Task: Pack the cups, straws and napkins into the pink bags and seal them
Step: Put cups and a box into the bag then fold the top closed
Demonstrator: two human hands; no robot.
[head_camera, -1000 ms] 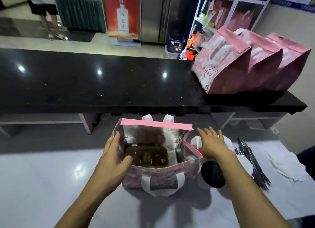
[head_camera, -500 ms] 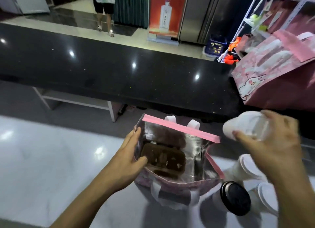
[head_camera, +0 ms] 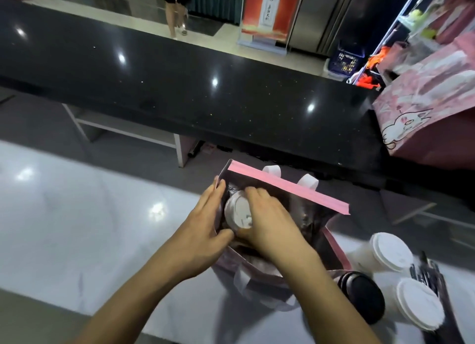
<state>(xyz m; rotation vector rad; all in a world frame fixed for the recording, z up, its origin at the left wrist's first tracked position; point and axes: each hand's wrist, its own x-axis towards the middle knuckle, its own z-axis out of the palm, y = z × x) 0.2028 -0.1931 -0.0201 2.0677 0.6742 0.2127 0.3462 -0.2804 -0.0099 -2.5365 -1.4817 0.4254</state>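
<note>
My right hand (head_camera: 270, 225) grips the white-lidded cup (head_camera: 237, 212), lowering it upright into the pink bag (head_camera: 331, 251). My left hand (head_camera: 203, 233) pinches the bag's rim, to keep the mouth open.

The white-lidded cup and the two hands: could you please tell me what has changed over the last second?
The right hand picked a white-lidded cup from beside the open pink bag, carried it left and lowered it into the bag's left side, gripping it. The left hand stayed holding the bag's left edge; three cups remain outside.

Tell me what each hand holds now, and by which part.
The right hand grips a white-lidded cup by its top rim, inside the open pink bag. The left hand holds the bag's left edge.
</note>
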